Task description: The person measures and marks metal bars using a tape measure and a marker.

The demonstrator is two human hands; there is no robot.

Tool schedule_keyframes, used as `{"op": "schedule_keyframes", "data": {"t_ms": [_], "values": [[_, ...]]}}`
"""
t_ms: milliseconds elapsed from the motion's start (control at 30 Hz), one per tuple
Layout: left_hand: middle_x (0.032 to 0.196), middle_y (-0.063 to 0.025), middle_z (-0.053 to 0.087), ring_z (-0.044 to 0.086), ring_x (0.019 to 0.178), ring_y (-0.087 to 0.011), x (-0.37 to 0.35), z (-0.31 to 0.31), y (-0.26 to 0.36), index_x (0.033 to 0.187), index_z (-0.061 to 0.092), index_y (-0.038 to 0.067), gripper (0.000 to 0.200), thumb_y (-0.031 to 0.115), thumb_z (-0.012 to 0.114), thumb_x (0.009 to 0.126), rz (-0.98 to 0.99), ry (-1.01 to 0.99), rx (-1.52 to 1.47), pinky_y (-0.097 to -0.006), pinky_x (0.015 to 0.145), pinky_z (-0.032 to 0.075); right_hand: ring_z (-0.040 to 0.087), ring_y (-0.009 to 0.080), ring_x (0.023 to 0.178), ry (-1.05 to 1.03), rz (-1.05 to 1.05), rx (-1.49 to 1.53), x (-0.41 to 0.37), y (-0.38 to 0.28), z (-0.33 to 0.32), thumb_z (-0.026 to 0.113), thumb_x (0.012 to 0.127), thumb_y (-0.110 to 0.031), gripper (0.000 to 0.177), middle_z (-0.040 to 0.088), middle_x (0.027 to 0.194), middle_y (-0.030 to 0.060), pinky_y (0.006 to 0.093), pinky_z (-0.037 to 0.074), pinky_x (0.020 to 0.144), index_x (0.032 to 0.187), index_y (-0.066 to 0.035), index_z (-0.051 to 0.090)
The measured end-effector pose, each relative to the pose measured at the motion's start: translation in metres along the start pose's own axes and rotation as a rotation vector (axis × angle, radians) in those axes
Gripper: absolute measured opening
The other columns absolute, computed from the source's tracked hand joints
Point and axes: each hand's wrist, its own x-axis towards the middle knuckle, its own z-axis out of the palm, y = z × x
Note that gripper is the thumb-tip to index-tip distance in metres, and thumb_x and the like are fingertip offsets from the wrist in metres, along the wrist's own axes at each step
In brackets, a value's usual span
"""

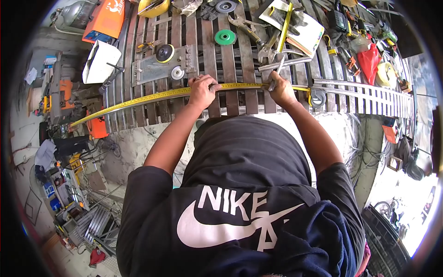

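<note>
A yellow tape measure blade [152, 98] stretches along the near edge of the slatted metal bench, over a thin metal strip [177, 95]. Its case [317, 98] rests at the right end of the blade. My left hand [202, 91] is closed around the blade and strip near the middle, thumb on the near side. In my right hand [281, 91] is a slim, pale, pen-like tool [281, 69], pointing up and away. That hand's fingers also rest at the blade; the tool's exact kind cannot be made out.
On the slatted bench [210, 60] lie a metal plate [157, 69], a green disc [225, 37], an adjustable wrench [267, 51], a notebook [310, 34] and metal tubes [360, 87]. An orange box [105, 21] stands at the far left, a red pouch [369, 63] at right.
</note>
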Motion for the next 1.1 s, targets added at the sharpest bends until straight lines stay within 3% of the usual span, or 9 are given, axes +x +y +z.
{"op": "schedule_keyframes", "data": {"t_ms": [200, 400, 700, 833, 967, 1067, 1100], "values": [[0.092, -0.0013, 0.072, 0.068, 0.102, -0.0286, -0.001, 0.001, -0.001, 0.085, 0.076, 0.014, 0.019, 0.029, 0.086, 0.087, 0.021, 0.012, -0.012, -0.048, 0.098, 0.038, 0.074, 0.0474, 0.098, -0.05, -0.04, 0.104, 0.005, 0.004, -0.005, 0.084, 0.088, -0.016, 0.03, 0.077, 0.094, 0.0222, 0.055, 0.057, 0.082, 0.104, -0.008, 0.06], [0.093, -0.0015, 0.071, 0.068, 0.103, -0.0291, -0.002, -0.001, 0.003, 0.086, 0.075, 0.012, 0.016, 0.023, 0.086, 0.087, -0.001, -0.007, 0.005, -0.047, 0.101, 0.04, 0.075, 0.046, 0.101, -0.124, 0.014, 0.032, 0.0, -0.003, -0.013, 0.085, 0.089, -0.016, 0.029, 0.079, 0.1, 0.0213, 0.0544, 0.057, 0.087, 0.109, -0.011, 0.064], [0.093, -0.0025, 0.071, 0.069, 0.102, -0.0298, 0.0, -0.003, 0.006, 0.087, 0.074, 0.012, 0.014, 0.02, 0.086, 0.086, 0.02, -0.013, -0.007, -0.0468, 0.101, 0.041, 0.072, 0.0465, 0.102, -0.04, -0.148, 0.042, 0.011, -0.029, 0.028, 0.07, 0.089, -0.004, 0.026, 0.075, 0.097, 0.0236, 0.0552, 0.055, 0.09, 0.113, -0.01, 0.061], [0.095, -0.0024, 0.071, 0.068, 0.102, -0.0294, -0.002, -0.004, 0.005, 0.088, 0.073, 0.012, 0.014, 0.019, 0.085, 0.086, 0.009, -0.035, 0.005, -0.0471, 0.102, 0.04, 0.071, 0.0474, 0.097, 0.017, -0.134, -0.037, 0.011, -0.027, 0.038, 0.068, 0.088, -0.004, 0.023, 0.072, 0.092, 0.0237, 0.0568, 0.056, 0.084, 0.108, -0.009, 0.057], [0.096, -0.0012, 0.071, 0.069, 0.103, -0.0279, -0.003, 0.0, 0.004, 0.089, 0.072, 0.013, 0.015, 0.02, 0.085, 0.087, 0.021, -0.013, -0.001, -0.0477, 0.102, 0.04, 0.071, 0.0487, 0.092, 0.01, -0.159, -0.062, 0.015, -0.014, 0.043, 0.069, 0.089, -0.008, 0.02, 0.071, 0.092, 0.024, 0.0577, 0.056, 0.081, 0.104, -0.009, 0.057], [0.1, -0.0005, 0.072, 0.069, 0.108, -0.0265, -0.004, 0.002, 0.004, 0.092, 0.074, 0.014, 0.016, 0.023, 0.085, 0.086, 0.031, 0.019, 0.004, -0.0499, 0.101, 0.038, 0.071, 0.0502, 0.096, -0.002, -0.111, -0.017, 0.009, -0.026, 0.03, 0.067, 0.093, -0.014, 0.016, 0.074, 0.099, 0.0221, 0.0588, 0.056, 0.08, 0.108, -0.014, 0.064], [0.101, -0.0001, 0.072, 0.068, 0.11, -0.0263, -0.005, 0.005, 0.002, 0.094, 0.075, 0.015, 0.016, 0.025, 0.085, 0.086, 0.037, 0.039, 0.031, -0.0508, 0.102, 0.038, 0.068, 0.0528, 0.093, 0.003, -0.053, 0.015, 0.008, -0.021, 0.034, 0.073, 0.096, -0.021, 0.017, 0.07, 0.093, 0.025, 0.057, 0.054, 0.075, 0.096, -0.01, 0.06]]}}
